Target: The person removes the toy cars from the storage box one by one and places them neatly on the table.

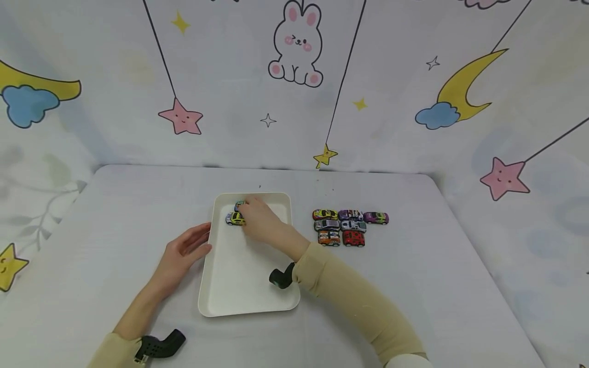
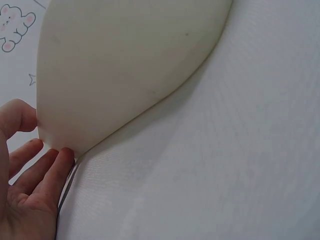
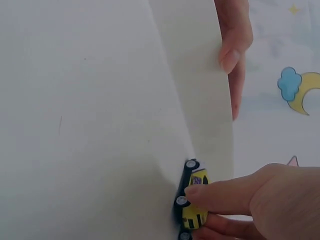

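Observation:
A white rectangular tray (image 1: 248, 312) lies on the table. My left hand (image 1: 184, 253) is at its left side; in the left wrist view the fingertips (image 2: 65, 152) touch the tray's outer wall. My right hand (image 1: 258, 220) reaches over the tray's far left part, with curled fingers around a small toy car. There, a yellow toy car (image 1: 235, 219) stands in front of a bluish one (image 1: 238, 205), both partly hidden by the fingers. In the right wrist view the thumb lies against a yellow-and-black car (image 3: 197, 218); which car is pinched is hard to separate.
Right of the tray several toy cars stand in close rows, among them a yellow one (image 1: 324, 214), a purple one (image 1: 376, 218), an orange one (image 1: 329, 238) and a red one (image 1: 354, 238). A patterned cloth (image 1: 221, 66) hangs behind the white table (image 1: 414, 286).

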Demonstrator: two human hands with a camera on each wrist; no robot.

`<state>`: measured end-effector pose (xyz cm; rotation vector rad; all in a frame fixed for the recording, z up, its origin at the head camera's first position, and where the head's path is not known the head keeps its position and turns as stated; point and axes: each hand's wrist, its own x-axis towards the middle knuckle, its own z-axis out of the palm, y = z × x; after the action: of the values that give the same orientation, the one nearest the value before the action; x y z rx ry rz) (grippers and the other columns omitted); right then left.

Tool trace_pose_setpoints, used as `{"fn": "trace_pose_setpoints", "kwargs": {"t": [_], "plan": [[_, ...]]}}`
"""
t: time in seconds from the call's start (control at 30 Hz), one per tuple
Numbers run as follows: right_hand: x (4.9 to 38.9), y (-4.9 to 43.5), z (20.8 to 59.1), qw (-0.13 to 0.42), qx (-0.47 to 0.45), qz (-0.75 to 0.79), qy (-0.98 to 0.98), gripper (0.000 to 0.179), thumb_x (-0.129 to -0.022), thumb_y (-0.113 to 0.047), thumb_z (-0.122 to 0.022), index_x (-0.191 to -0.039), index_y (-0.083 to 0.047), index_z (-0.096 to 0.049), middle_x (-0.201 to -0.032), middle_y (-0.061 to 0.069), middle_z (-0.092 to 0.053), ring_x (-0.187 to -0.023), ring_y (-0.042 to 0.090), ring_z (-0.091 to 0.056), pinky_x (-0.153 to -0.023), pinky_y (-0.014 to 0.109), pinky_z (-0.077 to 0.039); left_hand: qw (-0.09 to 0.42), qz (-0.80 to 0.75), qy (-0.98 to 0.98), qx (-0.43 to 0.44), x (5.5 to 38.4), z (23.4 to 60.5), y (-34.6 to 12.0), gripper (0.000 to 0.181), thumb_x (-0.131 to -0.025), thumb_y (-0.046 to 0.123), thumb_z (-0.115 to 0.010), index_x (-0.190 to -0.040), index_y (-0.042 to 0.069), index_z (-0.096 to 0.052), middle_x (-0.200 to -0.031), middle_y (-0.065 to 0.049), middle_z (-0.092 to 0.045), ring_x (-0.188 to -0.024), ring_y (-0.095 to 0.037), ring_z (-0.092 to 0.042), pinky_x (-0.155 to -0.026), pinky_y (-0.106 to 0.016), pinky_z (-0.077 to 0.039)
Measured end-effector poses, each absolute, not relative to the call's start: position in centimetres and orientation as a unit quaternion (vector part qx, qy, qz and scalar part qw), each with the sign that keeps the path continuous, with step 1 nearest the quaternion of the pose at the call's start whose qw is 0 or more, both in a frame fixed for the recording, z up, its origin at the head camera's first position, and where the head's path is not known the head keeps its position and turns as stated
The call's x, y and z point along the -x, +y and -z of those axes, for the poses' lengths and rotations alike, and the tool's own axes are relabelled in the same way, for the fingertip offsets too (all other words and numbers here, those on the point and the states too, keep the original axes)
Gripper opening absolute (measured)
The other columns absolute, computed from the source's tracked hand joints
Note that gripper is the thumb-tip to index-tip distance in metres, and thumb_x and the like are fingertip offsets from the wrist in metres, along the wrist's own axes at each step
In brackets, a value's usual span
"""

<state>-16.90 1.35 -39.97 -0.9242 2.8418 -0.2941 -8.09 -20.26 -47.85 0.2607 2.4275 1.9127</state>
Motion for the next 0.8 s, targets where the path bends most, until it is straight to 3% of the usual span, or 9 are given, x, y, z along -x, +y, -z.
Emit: {"fn": "trace_pose_setpoints", "kwargs": {"t": [0.4, 0.57, 0.8], "plan": [[16.6, 1.9, 40.3, 0.065, 0.31, 0.095, 0.944, 0.027, -0.087, 0.004, -0.066, -0.112, -0.004, -0.072, -0.106, 0.006, -0.066, -0.097, 0.017, -0.061, -0.086, 0.026, -0.052, 0.021, -0.607, 0.79, -0.083, 7.9, 47.9, -20.3, 0.055, -0.1, 0.024, -0.063, -0.149, 0.006, -0.044, -0.151, -0.018, -0.047, -0.124, 0.012, -0.049, -0.099, -0.005, -0.041], [16.5, 2.1, 40.3, 0.072, 0.321, 0.09, 0.94, 0.02, -0.086, 0.003, -0.067, -0.104, -0.006, -0.071, -0.1, 0.004, -0.068, -0.092, 0.015, -0.06, -0.084, 0.027, -0.052, 0.023, -0.601, 0.795, -0.08, 7.9, 48.1, -20.3, 0.055, -0.1, 0.024, -0.063, -0.149, 0.007, -0.044, -0.152, -0.017, -0.047, -0.126, 0.009, -0.049, -0.099, -0.004, -0.041], [16.4, 2.9, 40.0, 0.086, 0.325, 0.093, 0.937, 0.02, -0.088, -0.002, -0.069, -0.107, -0.006, -0.071, -0.101, 0.004, -0.069, -0.093, 0.016, -0.061, -0.085, 0.028, -0.052, 0.02, -0.598, 0.797, -0.081, 7.9, 47.8, -20.3, 0.055, -0.1, 0.024, -0.063, -0.148, 0.006, -0.044, -0.151, -0.018, -0.047, -0.127, 0.006, -0.05, -0.099, -0.004, -0.041]]}}
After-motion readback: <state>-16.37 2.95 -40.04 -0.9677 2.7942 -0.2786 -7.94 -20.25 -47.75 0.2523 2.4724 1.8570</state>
